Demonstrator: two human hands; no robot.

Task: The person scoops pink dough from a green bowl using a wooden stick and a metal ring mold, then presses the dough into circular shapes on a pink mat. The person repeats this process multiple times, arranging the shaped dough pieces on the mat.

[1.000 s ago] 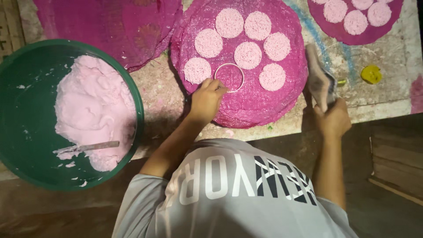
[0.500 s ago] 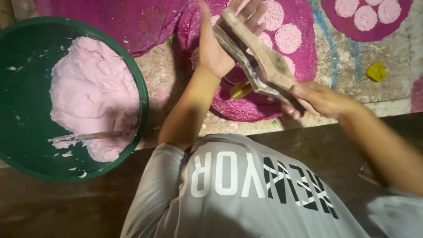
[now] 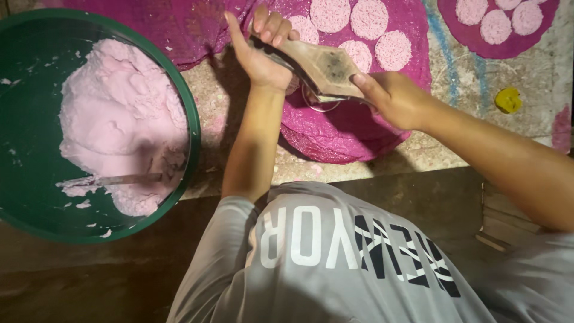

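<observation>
My right hand (image 3: 391, 98) grips a flat wooden paddle (image 3: 320, 64) by its near end and holds it above a round magenta woven mat (image 3: 359, 131). My left hand (image 3: 263, 51) is raised with fingers apart, and the paddle's far end lies against its palm. Partly hidden under the paddle, a thin metal ring (image 3: 317, 106) rests on the mat. Several flat pink dough discs (image 3: 368, 18) lie on the far part of the mat.
A big green basin (image 3: 190, 119) at the left holds a heap of pink dough (image 3: 113, 107) with a metal blade (image 3: 125, 178) stuck in it. More magenta mats lie at top left (image 3: 167, 24) and top right (image 3: 472, 42). A small yellow object (image 3: 508, 100) sits at the right.
My left hand left the ring on the mat and rose with its palm open. My right hand swung the paddle in from the right and laid it across that palm.
</observation>
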